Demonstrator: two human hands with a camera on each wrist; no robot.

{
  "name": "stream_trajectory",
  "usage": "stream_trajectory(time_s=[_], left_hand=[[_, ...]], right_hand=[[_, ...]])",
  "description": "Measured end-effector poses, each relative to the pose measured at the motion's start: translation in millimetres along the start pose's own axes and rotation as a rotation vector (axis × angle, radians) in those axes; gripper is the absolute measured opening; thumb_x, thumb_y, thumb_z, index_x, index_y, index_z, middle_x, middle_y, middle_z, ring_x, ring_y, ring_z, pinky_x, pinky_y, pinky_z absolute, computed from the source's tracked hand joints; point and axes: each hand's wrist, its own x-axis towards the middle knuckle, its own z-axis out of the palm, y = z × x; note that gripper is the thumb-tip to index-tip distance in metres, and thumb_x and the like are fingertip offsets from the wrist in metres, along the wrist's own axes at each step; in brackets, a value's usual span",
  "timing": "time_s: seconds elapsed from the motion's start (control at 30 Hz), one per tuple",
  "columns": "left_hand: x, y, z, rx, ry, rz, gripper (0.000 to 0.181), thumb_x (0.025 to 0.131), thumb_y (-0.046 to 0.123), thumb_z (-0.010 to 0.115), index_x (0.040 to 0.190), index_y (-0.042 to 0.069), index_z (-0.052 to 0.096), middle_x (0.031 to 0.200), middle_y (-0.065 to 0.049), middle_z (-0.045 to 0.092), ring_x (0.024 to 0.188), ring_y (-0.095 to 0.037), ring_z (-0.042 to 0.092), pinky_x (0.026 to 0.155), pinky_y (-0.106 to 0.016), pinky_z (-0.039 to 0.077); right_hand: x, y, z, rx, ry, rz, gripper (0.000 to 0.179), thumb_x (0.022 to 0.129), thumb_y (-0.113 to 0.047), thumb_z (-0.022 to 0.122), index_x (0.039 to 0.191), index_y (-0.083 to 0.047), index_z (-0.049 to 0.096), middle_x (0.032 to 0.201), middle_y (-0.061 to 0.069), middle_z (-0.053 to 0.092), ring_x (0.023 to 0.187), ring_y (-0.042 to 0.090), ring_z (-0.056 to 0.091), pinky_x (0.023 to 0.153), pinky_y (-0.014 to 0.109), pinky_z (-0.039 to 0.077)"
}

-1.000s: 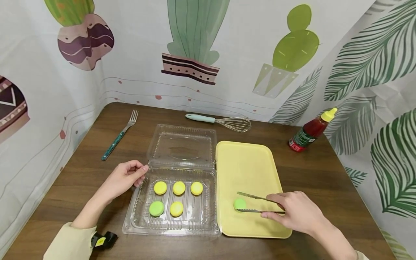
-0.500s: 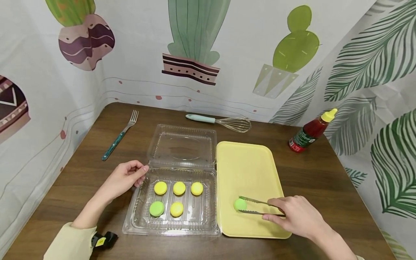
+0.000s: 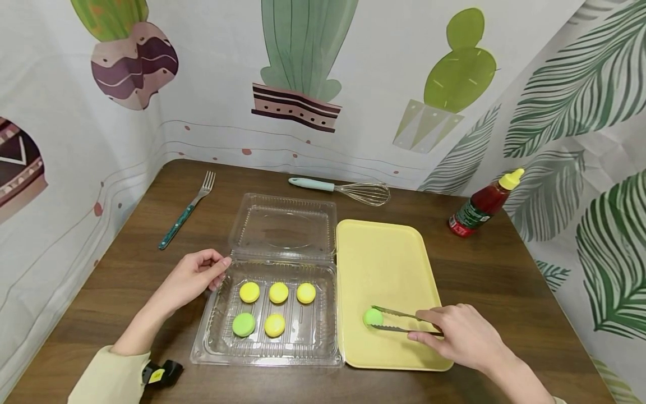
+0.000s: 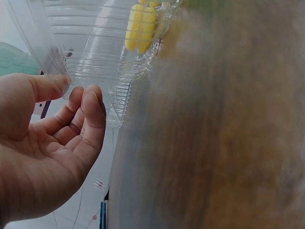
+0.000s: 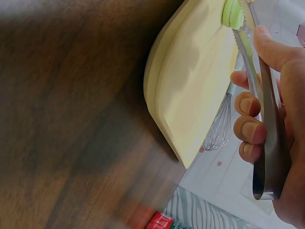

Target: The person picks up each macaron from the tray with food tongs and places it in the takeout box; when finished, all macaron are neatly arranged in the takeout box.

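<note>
My right hand (image 3: pixel 466 336) holds metal tongs (image 5: pixel 269 138) over the yellow tray (image 3: pixel 383 252). The toothed tips of the tongs stand on either side of a green macaron (image 3: pixel 373 317), which sits on the tray. At the left, my left hand (image 3: pixel 194 278) pinches the rim of a clear plastic container (image 3: pixel 318 350), thumb on top and fingertips under the edge in the left wrist view. Its hinged lid (image 3: pixel 285 224) lies folded back. Inside the base are several yellow macarons (image 3: pixel 278 292) in two rows, with a green macaron (image 3: pixel 243 324) at front left.
Behind the lid lies a whisk (image 3: pixel 343 188) with a pale blue handle. A fork (image 3: pixel 187 210) rests at the left, beyond my left hand. At the back right stands a red sauce bottle (image 3: pixel 479 205) with a yellow cap. Patterned cloth (image 3: pixel 212 101) hangs behind the table.
The tips of the tongs have drawn closer together around the green macaron on the tray. My left hand has kept its place on the container's rim.
</note>
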Motion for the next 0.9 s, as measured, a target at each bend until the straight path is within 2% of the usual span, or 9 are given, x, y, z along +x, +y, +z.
stream_trajectory(time_s=[0.13,0.43,0.6,0.9], left_hand=[[-0.3,1.0,-0.2,0.001,-0.001,-0.009,0.03,0.102,0.027,0.061,0.094,-0.002,0.061,0.073,-0.008,0.06,0.063,-0.017,0.058,0.058,-0.03,0.052],[-1.7,2.6,-0.6,-0.008,-0.002,0.005,0.031,0.102,0.028,0.061,0.095,-0.002,0.061,0.073,-0.007,0.06,0.063,-0.017,0.057,0.057,-0.03,0.051],[-1.4,2.4,-0.3,-0.007,0.0,-0.01,0.031,0.101,0.028,0.062,0.095,-0.002,0.061,0.073,-0.008,0.06,0.063,-0.017,0.057,0.058,-0.03,0.052],[-0.8,2.2,-0.3,-0.002,0.004,-0.006,0.029,0.102,0.026,0.061,0.095,-0.002,0.061,0.073,-0.007,0.059,0.063,-0.017,0.057,0.058,-0.03,0.051]], right_hand=[[0.4,0,-1,-0.005,0.003,-0.011,0.037,0.08,-0.048,0.081,0.072,-0.033,0.049,0.063,-0.028,0.019,0.052,-0.01,0.017,0.046,0.011,0.015],[1.1,1,-2,0.009,0.005,-0.033,0.031,0.08,-0.045,0.082,0.075,-0.031,0.055,0.063,-0.028,0.023,0.053,-0.011,0.016,0.046,0.011,0.015],[3.2,2,-6,0.008,0.014,-0.049,0.03,0.08,-0.043,0.082,0.075,-0.03,0.056,0.063,-0.028,0.025,0.054,-0.011,0.016,0.047,0.011,0.015],[15.6,4,-22,0.009,0.025,-0.071,0.023,0.08,-0.041,0.082,0.083,-0.023,0.068,0.064,-0.029,0.037,0.052,-0.011,0.024,0.046,0.013,0.025]])
